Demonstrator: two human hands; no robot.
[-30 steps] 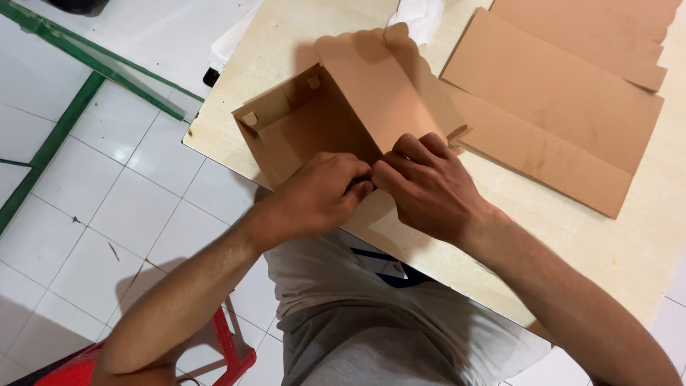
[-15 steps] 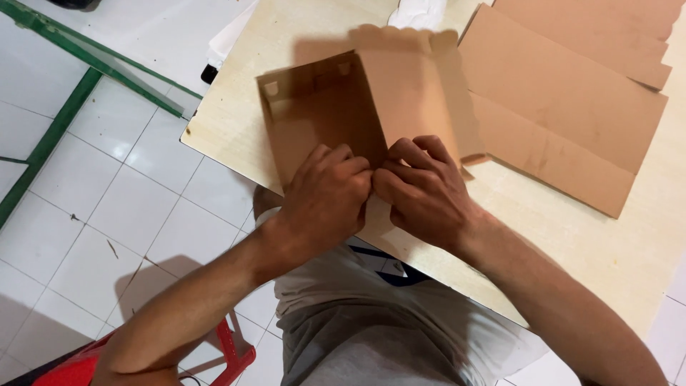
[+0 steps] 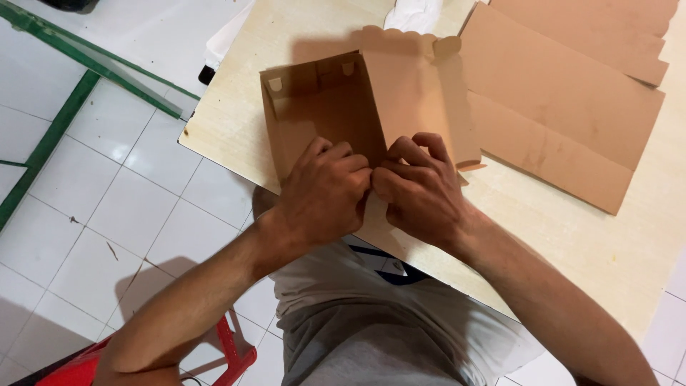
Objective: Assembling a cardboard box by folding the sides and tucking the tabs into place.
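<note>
— What are the hands doing, from where you stand?

— Both are on a brown cardboard box [image 3: 371,107], half folded, lying in the upper middle of the frame on a pale wooden table [image 3: 572,236]. The left hand [image 3: 325,189] is curled, fingers bent down over the near edge of the box's darker left panel. The right hand [image 3: 421,189] sits just beside it, also curled, fingertips pressing the lighter right panel. Their knuckles touch at the centre of the frame, right on the fold between the two panels.

— So they are gripping it?

— Pinching the near edge of the cardboard, both of them. Neither is spread wide.

— Anything else on the table?

— Flat cardboard sheets [image 3: 572,107] stacked at the upper right, the same brown, one corner just beside the box. A bit of white cloth [image 3: 414,14] peeks out at the top edge, behind the box.

— And around the table?

— White floor tiles [image 3: 107,200] on the left, a green metal frame [image 3: 64,86] crossing the upper left, and a red stool [image 3: 229,350] at the bottom, under the person's grey shirt [image 3: 371,329].
</note>
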